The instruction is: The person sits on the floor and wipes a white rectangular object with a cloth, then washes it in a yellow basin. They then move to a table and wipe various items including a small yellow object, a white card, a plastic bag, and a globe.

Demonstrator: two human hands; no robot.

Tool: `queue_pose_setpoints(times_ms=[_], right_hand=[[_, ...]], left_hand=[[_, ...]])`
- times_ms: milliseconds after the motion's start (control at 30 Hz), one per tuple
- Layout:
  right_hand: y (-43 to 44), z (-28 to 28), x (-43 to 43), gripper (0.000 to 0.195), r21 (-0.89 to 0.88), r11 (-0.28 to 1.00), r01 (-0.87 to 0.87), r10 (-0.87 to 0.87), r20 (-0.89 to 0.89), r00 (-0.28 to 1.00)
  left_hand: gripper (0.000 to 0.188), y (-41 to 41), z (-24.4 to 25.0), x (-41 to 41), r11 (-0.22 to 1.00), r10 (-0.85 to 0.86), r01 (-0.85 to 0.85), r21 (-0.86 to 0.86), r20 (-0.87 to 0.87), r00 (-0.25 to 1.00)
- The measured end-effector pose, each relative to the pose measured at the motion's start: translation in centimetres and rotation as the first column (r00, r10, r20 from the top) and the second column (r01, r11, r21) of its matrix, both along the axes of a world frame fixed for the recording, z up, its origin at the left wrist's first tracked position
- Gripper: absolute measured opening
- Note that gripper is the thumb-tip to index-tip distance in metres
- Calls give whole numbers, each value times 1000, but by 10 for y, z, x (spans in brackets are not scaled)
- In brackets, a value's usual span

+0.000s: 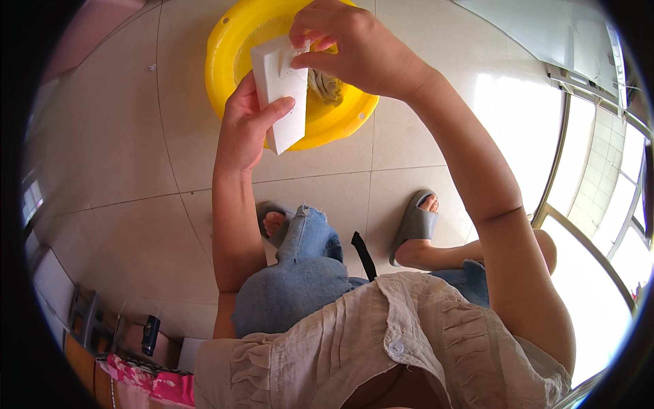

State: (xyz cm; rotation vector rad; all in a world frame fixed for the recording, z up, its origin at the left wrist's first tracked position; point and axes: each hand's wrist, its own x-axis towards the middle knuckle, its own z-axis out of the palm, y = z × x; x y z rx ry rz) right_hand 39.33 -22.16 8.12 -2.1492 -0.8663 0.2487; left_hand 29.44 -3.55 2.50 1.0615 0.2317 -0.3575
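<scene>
My left hand [250, 120] grips a white, box-like plastic piece [292, 115] by its lower part, with the thumb across its face. At its upper end, my right hand [347, 48] has its thumb and fingers on a small raised part or flap; whether this belongs to the piece I cannot tell. Both hands are above a yellow plastic basin [332, 125] on the floor. A wet-looking, greyish cloth [325, 88] lies in the basin, partly hidden behind the white piece and my right hand.
Light floor tiles [317, 191] surround the basin. My feet in grey slides [416, 225] are below it. A white appliance or cabinet [531, 30] stands at upper right, a pink object [97, 30] at upper left. A black bottle-like item [150, 335] is at lower left.
</scene>
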Motion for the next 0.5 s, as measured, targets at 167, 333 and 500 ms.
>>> queue_pose_setpoints(times_ms=[167, 333, 500], right_hand=[[0, 8, 6, 15, -33, 999, 39, -44, -162, 986], [-2, 17, 1, 13, 16, 1000, 11, -8, -168, 986], [-9, 17, -4, 11, 146, 988, -43, 63, -134, 989]], left_hand=[[47, -4, 4, 0, 999, 22, -22, -43, 3, 1000], [45, -3, 3, -1, 999, 38, -40, 18, 67, 997], [42, -2, 7, -2, 997, 7, -16, 79, 112, 994]])
